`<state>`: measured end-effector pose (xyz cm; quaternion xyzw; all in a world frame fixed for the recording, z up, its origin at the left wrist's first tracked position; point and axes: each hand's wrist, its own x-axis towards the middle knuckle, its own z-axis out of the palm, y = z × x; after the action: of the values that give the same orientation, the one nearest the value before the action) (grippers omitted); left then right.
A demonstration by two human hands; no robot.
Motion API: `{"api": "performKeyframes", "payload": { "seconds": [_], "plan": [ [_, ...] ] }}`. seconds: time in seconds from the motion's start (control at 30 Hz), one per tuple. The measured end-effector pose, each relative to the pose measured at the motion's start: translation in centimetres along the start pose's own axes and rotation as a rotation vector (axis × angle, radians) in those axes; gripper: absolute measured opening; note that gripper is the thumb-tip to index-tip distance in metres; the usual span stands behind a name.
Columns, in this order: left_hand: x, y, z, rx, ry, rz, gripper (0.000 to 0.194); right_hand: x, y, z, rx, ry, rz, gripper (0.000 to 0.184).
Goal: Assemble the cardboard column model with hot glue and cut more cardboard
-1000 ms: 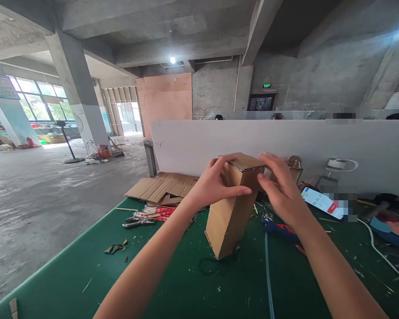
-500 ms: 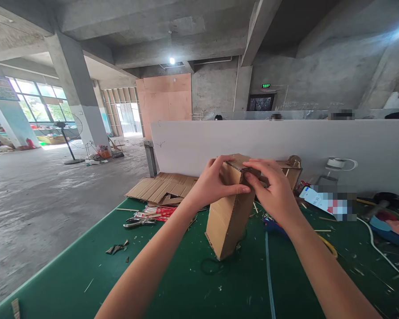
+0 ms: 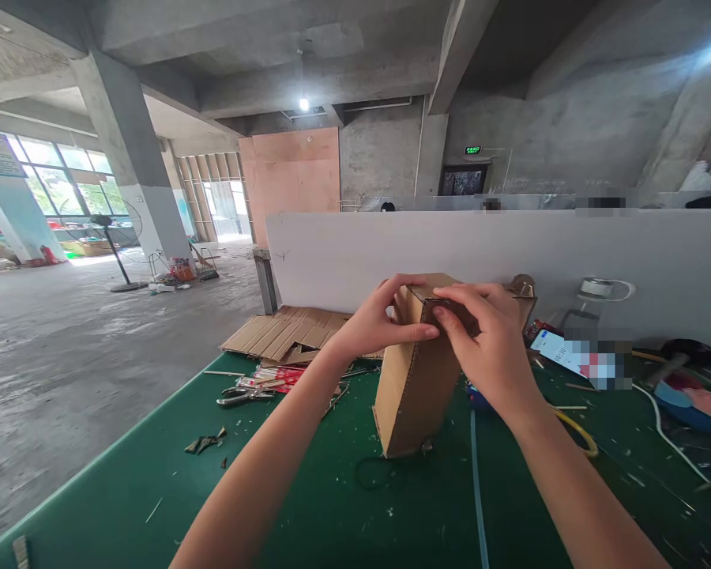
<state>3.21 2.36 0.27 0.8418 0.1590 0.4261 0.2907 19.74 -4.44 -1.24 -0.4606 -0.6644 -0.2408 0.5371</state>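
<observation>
While left hand spans box — right hand pinches edge

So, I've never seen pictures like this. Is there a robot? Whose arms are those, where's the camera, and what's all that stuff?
There's no robot here: those are a person's own bare arms. The camera sits on that person's head, looking forward and down, so you see about what they see. The left hand and the right hand both grip the top of a tall cardboard box, which stands on a green table. Over to the left lie what look like metal pliers, with flat cardboard behind them. To the right is a phone with its screen lit; part of it is blurred out.
</observation>
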Motion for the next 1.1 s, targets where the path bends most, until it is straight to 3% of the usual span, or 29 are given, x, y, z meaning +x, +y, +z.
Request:
{"api": "performKeyframes", "payload": {
  "seconds": [0.23,0.33,0.43,0.53,0.6,0.63,0.7,0.77,0.9,1.1],
  "plan": [
    [-0.2,-0.2,0.0,-0.047,-0.022,0.04,0.055,0.0,-0.3,0.1,-0.021,-0.023,0.01,0.02],
    [-0.1,-0.3,0.1,-0.046,-0.006,0.02,0.053,0.0,-0.1,-0.5,0.027,-0.089,0.015,0.025],
    [-0.1,-0.4,0.1,-0.056,0.007,-0.01,0.054,-0.2,1.4,-1.4,0.149,-0.147,0.09,0.042],
    [-0.1,-0.5,0.2,-0.066,0.004,-0.041,0.056,-0.9,4.6,-2.2,0.145,-0.123,0.261,0.055],
    [-0.2,-0.5,0.3,-0.077,-0.001,-0.057,0.057,-2.0,7.2,-2.2,-0.002,-0.247,0.361,0.055],
    [-0.2,-0.5,0.3,-0.083,0.0,-0.062,0.057,-2.8,8.5,-2.1,-0.114,-0.395,0.403,0.054],
    [-0.3,-0.5,0.4,-0.088,0.016,-0.063,0.057,-5.0,10.4,-1.7,-0.41,-0.866,0.409,0.054],
    [-0.5,-0.5,0.6,-0.091,0.031,-0.059,0.056,-7.4,11.3,-1.3,-0.496,-1.021,0.438,0.051],
    [-0.6,-0.5,0.6,-0.101,0.02,-0.072,0.056,-11.0,11.5,-0.5,-0.584,-1.135,0.444,0.051],
    [0.0,-1.3,0.3,-0.135,0.029,-0.062,0.052,-12.3,11.7,0.6,-0.69,-1.067,0.442,0.036]
  ]
}}
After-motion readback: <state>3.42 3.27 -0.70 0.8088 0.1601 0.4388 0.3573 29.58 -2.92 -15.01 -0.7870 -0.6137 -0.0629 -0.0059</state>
